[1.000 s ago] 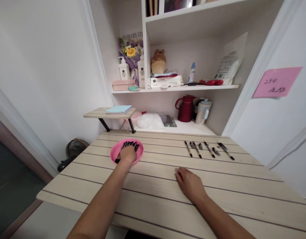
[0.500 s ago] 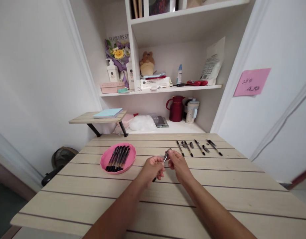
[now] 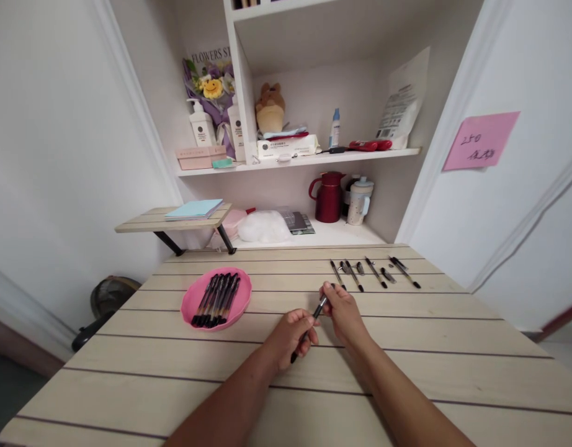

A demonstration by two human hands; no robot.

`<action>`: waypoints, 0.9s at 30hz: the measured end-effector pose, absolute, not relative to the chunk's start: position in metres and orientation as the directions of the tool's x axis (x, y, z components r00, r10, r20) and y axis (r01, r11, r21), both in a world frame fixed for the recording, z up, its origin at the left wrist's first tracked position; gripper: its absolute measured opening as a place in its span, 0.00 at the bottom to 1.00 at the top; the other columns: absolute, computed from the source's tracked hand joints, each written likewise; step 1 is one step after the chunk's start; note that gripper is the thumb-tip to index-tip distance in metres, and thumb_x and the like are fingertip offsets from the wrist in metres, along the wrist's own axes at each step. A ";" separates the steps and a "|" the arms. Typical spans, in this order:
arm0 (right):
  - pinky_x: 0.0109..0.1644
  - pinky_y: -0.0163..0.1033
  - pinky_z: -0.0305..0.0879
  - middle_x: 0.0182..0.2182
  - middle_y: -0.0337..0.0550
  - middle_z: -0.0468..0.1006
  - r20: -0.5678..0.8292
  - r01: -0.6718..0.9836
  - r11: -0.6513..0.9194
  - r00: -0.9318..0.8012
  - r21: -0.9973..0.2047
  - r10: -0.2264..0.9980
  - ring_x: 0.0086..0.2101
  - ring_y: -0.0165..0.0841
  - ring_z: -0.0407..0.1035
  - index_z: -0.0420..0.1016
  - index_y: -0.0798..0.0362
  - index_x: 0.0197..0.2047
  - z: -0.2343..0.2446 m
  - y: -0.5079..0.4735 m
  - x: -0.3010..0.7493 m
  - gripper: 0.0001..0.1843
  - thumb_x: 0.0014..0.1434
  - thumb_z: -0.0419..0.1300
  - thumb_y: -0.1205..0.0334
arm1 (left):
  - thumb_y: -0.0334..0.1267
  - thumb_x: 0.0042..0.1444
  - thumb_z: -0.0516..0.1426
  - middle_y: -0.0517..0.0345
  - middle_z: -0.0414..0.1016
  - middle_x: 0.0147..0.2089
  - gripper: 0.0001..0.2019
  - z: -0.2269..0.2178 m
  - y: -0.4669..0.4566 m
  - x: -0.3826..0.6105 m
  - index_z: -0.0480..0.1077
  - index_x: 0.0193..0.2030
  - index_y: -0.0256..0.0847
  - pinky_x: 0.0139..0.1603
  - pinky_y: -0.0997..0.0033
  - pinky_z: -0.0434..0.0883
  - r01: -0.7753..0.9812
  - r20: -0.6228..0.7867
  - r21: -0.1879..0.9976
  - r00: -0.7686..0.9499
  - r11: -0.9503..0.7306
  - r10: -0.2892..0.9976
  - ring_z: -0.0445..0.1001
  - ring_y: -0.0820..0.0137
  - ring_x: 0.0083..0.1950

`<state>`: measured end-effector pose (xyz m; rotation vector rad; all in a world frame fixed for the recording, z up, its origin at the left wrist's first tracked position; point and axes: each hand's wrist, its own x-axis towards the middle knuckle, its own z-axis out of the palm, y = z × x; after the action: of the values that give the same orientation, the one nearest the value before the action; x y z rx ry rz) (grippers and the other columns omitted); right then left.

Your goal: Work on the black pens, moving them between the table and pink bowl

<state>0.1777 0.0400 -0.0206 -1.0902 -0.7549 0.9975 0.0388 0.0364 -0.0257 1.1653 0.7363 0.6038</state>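
Both of my hands hold one black pen (image 3: 312,322) above the middle of the wooden table (image 3: 407,360). My left hand (image 3: 290,335) is closed round the pen's lower barrel. My right hand (image 3: 344,310) pinches its upper end with the fingertips. To the left, a pink dish (image 3: 237,307) holds several black pens (image 3: 216,299) lying side by side. Behind my right hand, a row of pens and loose pen parts (image 3: 374,273) lies on the table.
Behind the table an alcove holds a red jug (image 3: 329,197), a white jug (image 3: 359,202) and a white bag (image 3: 265,226). A small riser with blue paper (image 3: 193,211) stands at the back left. A pink note (image 3: 481,140) sticks to the right wall.
My left hand took a pen out of the pink dish and carried it to the table's middle. My right hand lifted off the table and gripped the pen's upper end.
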 end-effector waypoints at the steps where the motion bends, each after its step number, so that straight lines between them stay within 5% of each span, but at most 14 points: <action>1: 0.17 0.31 0.45 0.14 0.30 0.62 0.021 -0.283 0.133 0.368 -0.950 0.930 0.13 0.22 0.50 0.66 0.54 0.25 -0.020 0.040 0.181 0.20 0.44 0.59 0.43 | 0.51 0.50 0.53 0.63 0.68 0.22 0.19 -0.026 0.036 0.038 0.62 0.41 0.37 0.12 0.81 0.47 -0.040 -0.201 0.956 0.634 0.291 0.747 0.55 0.83 0.12; 8: 0.18 0.31 0.50 0.20 0.35 0.68 0.066 -0.296 0.215 0.443 -0.931 0.894 0.16 0.23 0.56 0.68 0.54 0.33 -0.017 0.043 0.201 0.22 0.47 0.57 0.43 | 0.52 0.50 0.52 0.65 0.65 0.19 0.22 -0.026 0.033 0.036 0.64 0.44 0.35 0.11 0.80 0.46 -0.004 -0.214 0.958 0.654 0.287 0.725 0.52 0.83 0.11; 10: 0.18 0.32 0.51 0.22 0.38 0.69 0.071 -0.197 0.189 0.486 -0.962 0.871 0.17 0.25 0.60 0.67 0.54 0.37 -0.017 0.047 0.211 0.23 0.50 0.53 0.42 | 0.51 0.50 0.52 0.66 0.65 0.20 0.21 -0.026 0.034 0.037 0.64 0.43 0.35 0.11 0.80 0.46 -0.009 -0.224 0.954 0.643 0.300 0.732 0.52 0.84 0.10; 12: 0.19 0.32 0.53 0.23 0.40 0.71 0.085 0.071 0.058 0.473 -0.996 0.877 0.18 0.27 0.64 0.66 0.55 0.38 -0.016 0.053 0.223 0.23 0.54 0.47 0.43 | 0.51 0.51 0.51 0.66 0.64 0.20 0.21 -0.026 0.035 0.037 0.63 0.43 0.35 0.11 0.80 0.45 -0.021 -0.230 0.950 0.629 0.312 0.742 0.51 0.84 0.10; 16: 0.25 0.34 0.57 0.22 0.41 0.72 0.120 0.598 -0.141 0.374 -0.789 0.919 0.20 0.30 0.67 0.67 0.55 0.30 -0.014 0.069 0.242 0.16 0.55 0.48 0.51 | 0.50 0.50 0.52 0.66 0.64 0.20 0.21 -0.027 0.036 0.038 0.63 0.44 0.35 0.11 0.80 0.44 -0.043 -0.229 0.946 0.615 0.321 0.755 0.52 0.84 0.11; 20: 0.34 0.36 0.59 0.28 0.48 0.75 0.142 0.760 -0.183 0.341 -0.624 0.929 0.31 0.35 0.70 0.69 0.57 0.31 -0.011 0.085 0.245 0.05 0.50 0.56 0.65 | 0.51 0.49 0.52 0.66 0.64 0.20 0.22 -0.027 0.036 0.039 0.63 0.44 0.34 0.11 0.80 0.44 -0.041 -0.239 0.942 0.612 0.332 0.754 0.52 0.84 0.11; 24: 0.40 0.38 0.60 0.35 0.58 0.75 0.144 0.854 -0.233 0.333 -0.466 0.932 0.38 0.39 0.70 0.68 0.61 0.41 -0.011 0.102 0.237 0.13 0.50 0.56 0.68 | 0.51 0.49 0.53 0.66 0.64 0.20 0.22 -0.027 0.036 0.039 0.64 0.43 0.34 0.11 0.80 0.45 -0.039 -0.257 0.935 0.608 0.352 0.751 0.53 0.83 0.11; 27: 0.41 0.39 0.61 0.37 0.62 0.74 0.135 0.897 -0.236 0.304 -0.374 0.943 0.39 0.40 0.70 0.70 0.62 0.39 -0.012 0.113 0.230 0.10 0.53 0.54 0.69 | 0.51 0.49 0.53 0.66 0.64 0.19 0.21 -0.027 0.037 0.039 0.64 0.43 0.35 0.11 0.80 0.45 -0.048 -0.260 0.932 0.603 0.360 0.754 0.53 0.83 0.10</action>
<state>0.2304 0.1125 -0.0120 -2.1979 -1.6454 0.1669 0.0388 0.0372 -0.0268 1.0895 0.7769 0.5894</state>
